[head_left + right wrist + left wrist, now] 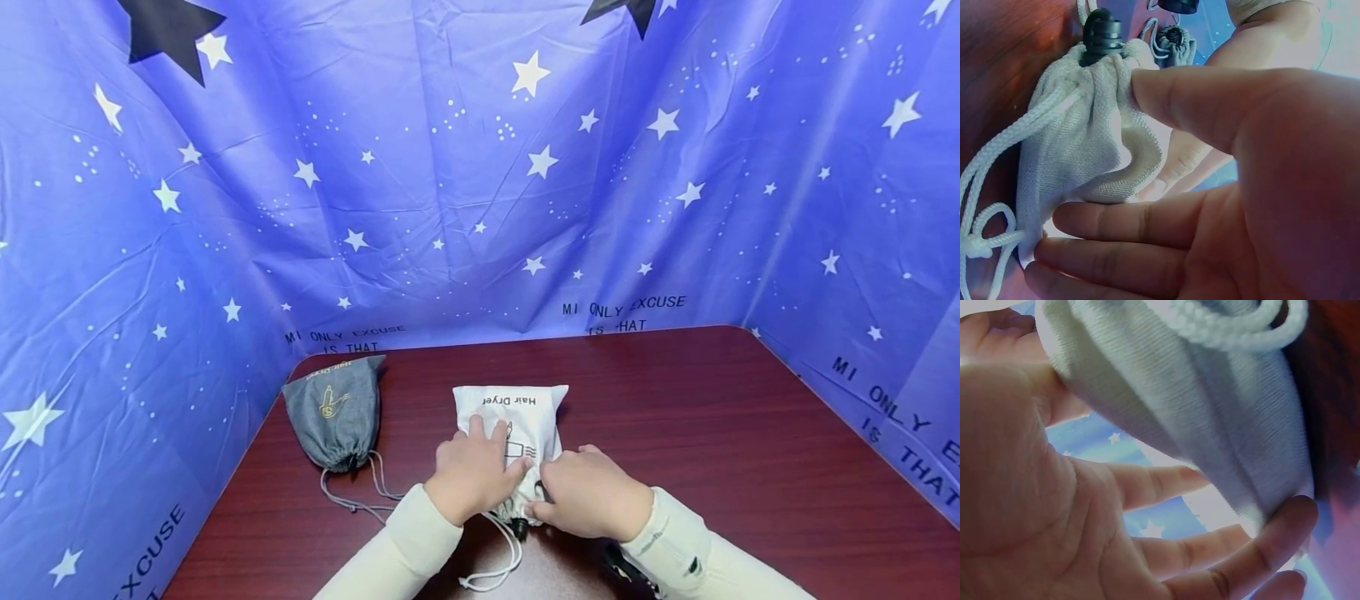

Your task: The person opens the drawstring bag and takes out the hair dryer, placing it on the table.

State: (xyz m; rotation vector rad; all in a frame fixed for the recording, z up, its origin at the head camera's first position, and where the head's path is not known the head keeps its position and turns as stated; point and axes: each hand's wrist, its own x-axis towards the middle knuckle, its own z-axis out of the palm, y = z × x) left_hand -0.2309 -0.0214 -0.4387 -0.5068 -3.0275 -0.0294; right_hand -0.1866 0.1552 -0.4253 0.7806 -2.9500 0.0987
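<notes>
Backdrop (442,167), head view: hanging round table (675,400), blue-purple w/ pale stars + blk lettering.
Table: showing dark red woodgrain, bearing two drawstring bags.
White bag (528,433): lying mid-table, "Hair Dryer" print upside down, gathered neck facing wearer.
White cord (516,550): trailing from neck twd near edge.
Black toggle (519,528): sitting at neck, btwn hands.
Left hand (476,467): resting on bag's L side w/ fingers spread, clutching nothing.
Right hand (596,492): touching bag's R side nr neck.
Grey bag (337,417): lying to L, well apart, w/ grey cord (378,477) running twd L sleeve.
Left wrist view: reaching along pale cloth w/ long, slightly bent fingers, tips touching edge; not wrapping round it. Thumb contact: can't tell.
Right wrist view: pressing w/ thumb just beside toggle, laying fingers nearly straight along cloth; leaving wide gap btwn, showing no firm pinch.
Tip, L: prob best steadying bag w/ flat, light fingers, not bunching cloth.
Tip, R: prob worth easing gathers evenly nr toggle, not yanking one side.
Cord risk: poss. snagging on fingers; prob worth guiding loops clear.
</notes>
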